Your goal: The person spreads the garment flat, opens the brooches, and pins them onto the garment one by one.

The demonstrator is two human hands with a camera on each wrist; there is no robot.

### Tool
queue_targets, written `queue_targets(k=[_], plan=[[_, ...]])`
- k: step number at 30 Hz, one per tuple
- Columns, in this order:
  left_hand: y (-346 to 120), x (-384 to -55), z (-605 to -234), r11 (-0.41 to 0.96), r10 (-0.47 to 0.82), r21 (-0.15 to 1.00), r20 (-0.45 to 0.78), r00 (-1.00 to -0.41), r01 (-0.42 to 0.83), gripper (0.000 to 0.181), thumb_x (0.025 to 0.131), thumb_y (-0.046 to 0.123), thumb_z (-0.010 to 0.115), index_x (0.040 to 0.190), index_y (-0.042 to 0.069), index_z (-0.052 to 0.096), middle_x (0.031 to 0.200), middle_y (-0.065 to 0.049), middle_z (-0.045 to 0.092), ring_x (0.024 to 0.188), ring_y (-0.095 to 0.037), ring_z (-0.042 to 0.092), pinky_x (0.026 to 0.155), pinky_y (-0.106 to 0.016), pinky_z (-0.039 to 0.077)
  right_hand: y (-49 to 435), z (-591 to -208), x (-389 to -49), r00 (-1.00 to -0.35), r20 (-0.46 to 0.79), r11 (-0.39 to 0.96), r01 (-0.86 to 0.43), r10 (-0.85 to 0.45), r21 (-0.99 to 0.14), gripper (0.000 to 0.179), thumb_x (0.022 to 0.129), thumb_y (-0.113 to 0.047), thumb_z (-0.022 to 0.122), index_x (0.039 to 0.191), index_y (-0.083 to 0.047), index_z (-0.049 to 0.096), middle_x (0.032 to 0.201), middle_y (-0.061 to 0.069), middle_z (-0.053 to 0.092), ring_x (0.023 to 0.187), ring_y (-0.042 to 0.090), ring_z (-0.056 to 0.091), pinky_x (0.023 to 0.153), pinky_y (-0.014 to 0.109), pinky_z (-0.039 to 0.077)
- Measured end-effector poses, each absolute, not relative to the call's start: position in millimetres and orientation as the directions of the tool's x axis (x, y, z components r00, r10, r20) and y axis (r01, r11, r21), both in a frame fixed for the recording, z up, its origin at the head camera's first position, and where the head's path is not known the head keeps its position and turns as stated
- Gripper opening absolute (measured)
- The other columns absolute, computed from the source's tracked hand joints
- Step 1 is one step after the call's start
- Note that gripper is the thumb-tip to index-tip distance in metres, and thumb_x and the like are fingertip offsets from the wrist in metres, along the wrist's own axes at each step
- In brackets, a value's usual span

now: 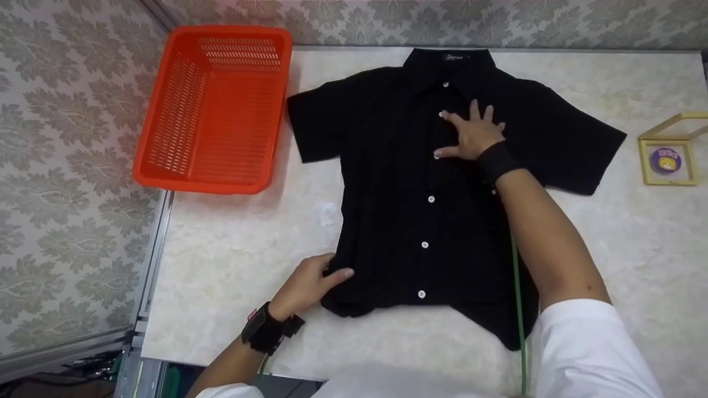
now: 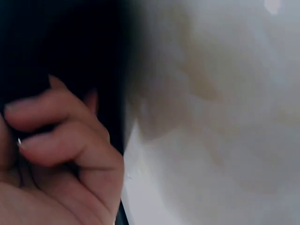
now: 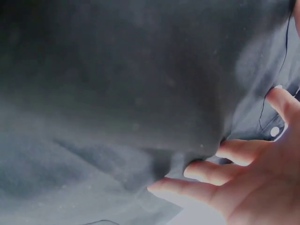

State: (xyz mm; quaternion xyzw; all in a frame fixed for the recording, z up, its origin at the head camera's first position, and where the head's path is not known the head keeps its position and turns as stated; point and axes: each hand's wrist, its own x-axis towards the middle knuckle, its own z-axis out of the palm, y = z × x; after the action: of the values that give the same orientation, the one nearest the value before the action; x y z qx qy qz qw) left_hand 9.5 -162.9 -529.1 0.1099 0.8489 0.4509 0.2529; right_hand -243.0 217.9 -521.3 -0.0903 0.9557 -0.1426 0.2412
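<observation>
A black short-sleeved shirt (image 1: 387, 166) with white buttons lies front up on the table, collar toward the wall. Its lower left corner is gripped at the edge by my left hand (image 1: 307, 284), thumb on top and fingers curled beneath the cloth. In the left wrist view, the curled fingers (image 2: 65, 140) sit against the dark fabric. My right hand (image 1: 478, 135) rests on the upper chest beside the button line, fingers spread. The right wrist view shows these straight fingers (image 3: 201, 173) touching the cloth, with a white button (image 3: 275, 131) nearby.
An orange perforated basket (image 1: 221, 185) stands at the table's back left. At the right is a small yellow frame (image 1: 644, 166) with a purple round picture. A green cord (image 1: 518, 298) runs across the shirt's lower right side. Patterned wallpaper (image 1: 354, 25) covers the back wall.
</observation>
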Motion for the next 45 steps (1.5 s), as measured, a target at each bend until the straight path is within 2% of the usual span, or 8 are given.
queue_targets(k=[8, 14, 17, 22, 26, 29, 37, 45], plan=[[-192.1, 21.2, -536.4, 0.57, 0.578, 0.821, -0.426, -0.696, -0.029, 0.025, 0.091, 0.043, 0.073, 0.089, 0.018, 0.073, 0.064, 0.015, 0.057, 0.056, -0.002, 0.052, 0.057, -0.02, 0.045, 218.4, -526.2, -242.4, -0.881, -0.406, 0.938, -0.107, -0.243, -0.33, 0.103, 0.082, -0.067, 0.07, 0.162, -0.023, 0.022, 0.16, 0.037, -0.007, 0.14, 0.066, -0.006, 0.1, 0.085, 0.012], [-205.7, 23.5, -537.6, 0.602, 0.639, 0.792, -0.556, -0.532, -0.105, 0.025, 0.09, 0.032, 0.074, 0.073, 0.014, 0.071, 0.055, 0.007, 0.066, 0.05, -0.031, 0.067, 0.046, -0.021, 0.047, 220.4, -523.9, -243.0, -0.887, -0.398, 0.941, -0.103, -0.233, -0.321, 0.102, 0.082, -0.067, 0.07, 0.162, -0.024, 0.022, 0.16, 0.037, -0.006, 0.14, 0.066, -0.006, 0.101, 0.084, 0.012], [-212.5, 22.9, -533.3, 0.644, 0.619, 0.756, -0.606, -0.5, -0.119, 0.034, 0.089, 0.04, 0.074, 0.07, 0.012, 0.072, 0.057, 0.002, 0.068, 0.054, -0.033, 0.07, 0.05, -0.024, 0.051, 218.0, -520.2, -242.1, -0.888, -0.394, 0.942, -0.109, -0.237, -0.318, 0.101, 0.084, -0.066, 0.069, 0.162, -0.024, 0.021, 0.16, 0.037, -0.006, 0.141, 0.065, -0.005, 0.101, 0.084, 0.012], [-215.6, 4.0, -519.6, 0.727, 0.514, 0.686, -0.571, -0.64, -0.028, 0.049, 0.094, 0.053, 0.064, 0.069, 0.011, 0.072, 0.057, 0.0, 0.066, 0.052, -0.023, 0.065, 0.05, -0.031, 0.049, 215.8, -517.1, -240.2, -0.884, -0.394, 0.939, -0.122, -0.249, -0.321, 0.099, 0.086, -0.065, 0.067, 0.162, -0.024, 0.019, 0.16, 0.036, -0.006, 0.141, 0.065, -0.005, 0.102, 0.083, 0.012], [-199.2, -25.9, -512.0, 0.809, 0.355, 0.582, -0.373, -0.857, 0.082, 0.042, 0.097, 0.046, 0.064, 0.078, 0.01, 0.074, 0.064, 0.002, 0.065, 0.057, -0.015, 0.061, 0.056, -0.036, 0.05, 218.6, -520.5, -238.5, -0.891, -0.383, 0.938, -0.117, -0.244, -0.327, 0.098, 0.087, -0.064, 0.067, 0.162, -0.024, 0.019, 0.16, 0.036, -0.006, 0.141, 0.065, -0.006, 0.103, 0.083, 0.011], [-178.4, -47.7, -508.2, 0.854, 0.295, 0.498, -0.223, -0.929, 0.151, 0.033, 0.095, 0.041, 0.069, 0.095, 0.009, 0.077, 0.075, 0.001, 0.07, 0.067, -0.016, 0.065, 0.063, -0.038, 0.053, 221.1, -526.0, -236.8, -0.903, -0.355, 0.934, -0.12, -0.243, -0.336, 0.097, 0.087, -0.064, 0.067, 0.162, -0.025, 0.019, 0.161, 0.035, -0.005, 0.142, 0.063, -0.006, 0.103, 0.083, 0.009], [-111.2, -81.3, -497.9, 0.817, 0.488, 0.384, -0.062, -0.871, 0.43, 0.041, 0.093, 0.038, 0.072, 0.117, 0.004, 0.071, 0.105, -0.011, 0.068, 0.094, -0.026, 0.065, 0.08, -0.04, 0.054, 235.1, -538.4, -223.0, -0.925, -0.256, 0.889, -0.151, -0.281, -0.432, 0.094, 0.092, -0.063, 0.061, 0.163, -0.023, 0.014, 0.162, 0.034, -0.002, 0.145, 0.059, -0.006, 0.109, 0.077, 0.003], [-47.5, -106.8, -494.1, 0.721, 0.682, 0.3, -0.149, -0.716, 0.625, 0.052, 0.092, 0.044, 0.071, 0.128, 0.007, 0.066, 0.13, -0.013, 0.06, 0.114, -0.029, 0.058, 0.095, -0.042, 0.049, 254.3, -528.9, -205.0, -0.936, -0.191, 0.875, -0.184, -0.295, -0.448, 0.088, 0.096, -0.052, 0.062, 0.161, -0.012, 0.019, 0.161, 0.035, 0.003, 0.147, 0.056, -0.002, 0.115, 0.069, 0.002]])
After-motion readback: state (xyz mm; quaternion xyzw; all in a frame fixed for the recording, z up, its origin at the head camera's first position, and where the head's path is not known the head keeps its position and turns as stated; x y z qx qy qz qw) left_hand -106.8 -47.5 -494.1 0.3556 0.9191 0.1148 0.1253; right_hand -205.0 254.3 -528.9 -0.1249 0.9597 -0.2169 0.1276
